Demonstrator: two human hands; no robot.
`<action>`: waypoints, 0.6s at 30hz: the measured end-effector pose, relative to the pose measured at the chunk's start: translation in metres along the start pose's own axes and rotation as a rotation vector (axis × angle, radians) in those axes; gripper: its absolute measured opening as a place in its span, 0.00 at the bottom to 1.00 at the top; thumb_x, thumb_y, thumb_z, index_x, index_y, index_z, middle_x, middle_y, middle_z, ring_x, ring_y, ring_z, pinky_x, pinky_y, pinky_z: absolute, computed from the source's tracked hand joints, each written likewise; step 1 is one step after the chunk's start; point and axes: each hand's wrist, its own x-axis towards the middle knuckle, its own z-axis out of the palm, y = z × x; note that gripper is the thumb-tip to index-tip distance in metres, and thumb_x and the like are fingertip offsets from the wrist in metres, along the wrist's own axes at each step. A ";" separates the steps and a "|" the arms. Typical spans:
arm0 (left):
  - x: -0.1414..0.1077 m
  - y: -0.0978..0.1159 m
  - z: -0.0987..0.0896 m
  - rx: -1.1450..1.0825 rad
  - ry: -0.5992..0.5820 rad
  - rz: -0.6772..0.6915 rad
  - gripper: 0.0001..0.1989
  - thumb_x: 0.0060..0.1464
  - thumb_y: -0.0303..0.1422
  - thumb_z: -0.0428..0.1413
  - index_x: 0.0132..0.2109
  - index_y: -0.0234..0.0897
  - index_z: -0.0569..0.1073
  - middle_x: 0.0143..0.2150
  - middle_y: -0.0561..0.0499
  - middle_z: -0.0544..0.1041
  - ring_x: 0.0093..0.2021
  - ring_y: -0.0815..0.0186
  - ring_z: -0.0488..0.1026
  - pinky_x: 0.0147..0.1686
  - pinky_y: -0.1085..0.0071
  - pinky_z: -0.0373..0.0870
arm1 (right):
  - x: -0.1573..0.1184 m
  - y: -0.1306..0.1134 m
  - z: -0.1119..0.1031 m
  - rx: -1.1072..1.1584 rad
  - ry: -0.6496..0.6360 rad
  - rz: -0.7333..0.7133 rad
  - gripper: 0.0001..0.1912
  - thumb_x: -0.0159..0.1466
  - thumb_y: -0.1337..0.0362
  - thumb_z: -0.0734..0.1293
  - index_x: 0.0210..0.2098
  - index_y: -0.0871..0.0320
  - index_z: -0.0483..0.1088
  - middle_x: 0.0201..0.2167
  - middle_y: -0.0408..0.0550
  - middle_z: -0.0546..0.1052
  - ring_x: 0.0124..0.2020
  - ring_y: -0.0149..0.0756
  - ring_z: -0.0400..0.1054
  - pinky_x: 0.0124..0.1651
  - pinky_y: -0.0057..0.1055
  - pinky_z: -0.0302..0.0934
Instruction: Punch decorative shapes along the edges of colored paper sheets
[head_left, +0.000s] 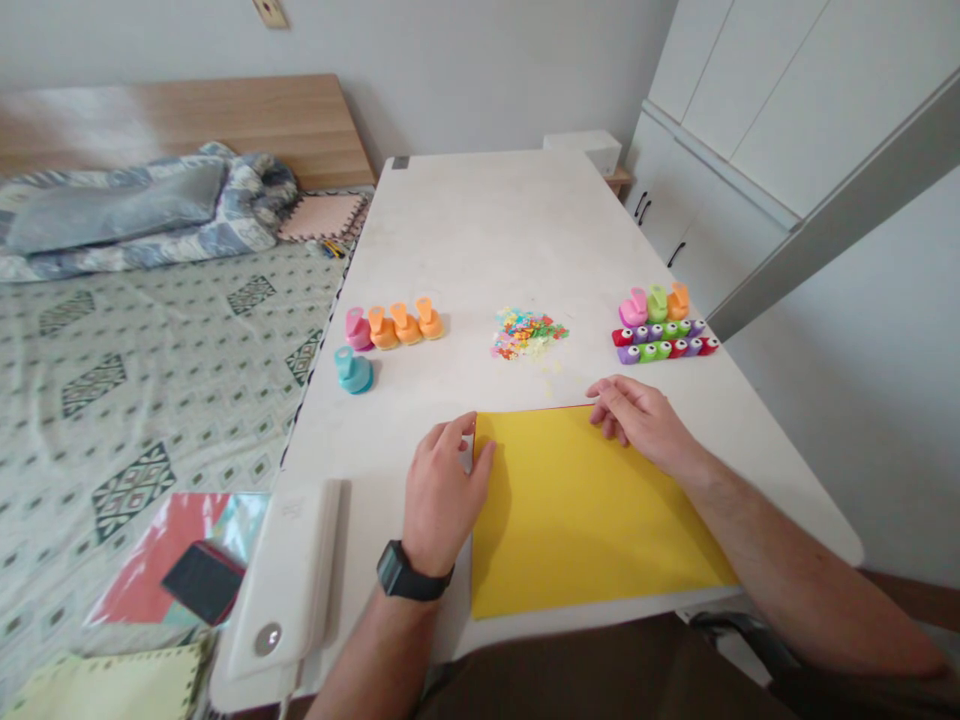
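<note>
A yellow sheet of paper lies flat in front of me, with a thin red edge peeping out along its far side. My left hand, wearing a black watch, rests at the sheet's left edge by the far corner. Its thumb lies over the paper and stands apart from the bent forefinger. At the far edge, toward the right, is my right hand. Its fingers are loosely curled, and I see nothing held in them. The forearm passes over the sheet's right side.
Colourful paper cutouts lie in a pile beyond the sheet. Orange craft punches and a blue punch stand left; small punches stand in rows right. A white device sits on the table's left edge, beside the bed.
</note>
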 end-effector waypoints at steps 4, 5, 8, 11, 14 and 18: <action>0.000 -0.001 0.000 -0.006 -0.003 -0.006 0.14 0.61 0.34 0.55 0.53 0.40 0.75 0.46 0.47 0.79 0.42 0.60 0.76 0.45 0.62 0.72 | 0.001 0.001 0.000 -0.007 -0.005 0.000 0.26 0.68 0.40 0.61 0.44 0.56 0.73 0.31 0.48 0.79 0.24 0.31 0.70 0.22 0.25 0.58; 0.000 -0.001 0.000 -0.006 -0.003 -0.006 0.14 0.61 0.34 0.55 0.52 0.40 0.76 0.46 0.47 0.79 0.42 0.60 0.76 0.45 0.62 0.72 | 0.001 0.001 0.000 -0.011 -0.005 -0.003 0.26 0.68 0.40 0.61 0.44 0.56 0.73 0.31 0.49 0.79 0.24 0.31 0.71 0.22 0.25 0.58; 0.000 -0.002 0.000 -0.013 -0.017 0.002 0.11 0.61 0.34 0.55 0.49 0.40 0.77 0.43 0.48 0.79 0.41 0.60 0.76 0.44 0.62 0.71 | 0.001 0.001 0.000 -0.022 -0.004 -0.009 0.26 0.68 0.40 0.61 0.44 0.56 0.73 0.31 0.48 0.79 0.24 0.31 0.71 0.22 0.25 0.59; -0.001 -0.003 0.001 -0.036 -0.059 0.031 0.09 0.62 0.34 0.55 0.45 0.41 0.78 0.41 0.49 0.79 0.40 0.61 0.76 0.42 0.63 0.71 | 0.001 0.001 0.000 -0.025 -0.007 -0.007 0.25 0.68 0.40 0.61 0.44 0.56 0.73 0.31 0.48 0.79 0.25 0.31 0.71 0.23 0.26 0.59; -0.002 -0.003 0.001 -0.056 -0.084 0.055 0.08 0.61 0.33 0.55 0.44 0.41 0.78 0.42 0.48 0.79 0.41 0.61 0.76 0.44 0.63 0.71 | 0.001 0.001 0.000 -0.026 -0.002 -0.003 0.25 0.68 0.40 0.61 0.44 0.56 0.74 0.31 0.49 0.79 0.24 0.32 0.71 0.22 0.26 0.59; -0.002 -0.003 0.002 -0.065 -0.075 0.102 0.08 0.61 0.31 0.54 0.42 0.42 0.78 0.47 0.48 0.79 0.48 0.59 0.76 0.51 0.61 0.70 | 0.001 0.001 0.001 -0.033 0.000 -0.007 0.25 0.68 0.41 0.61 0.44 0.55 0.74 0.31 0.48 0.80 0.25 0.31 0.71 0.23 0.26 0.59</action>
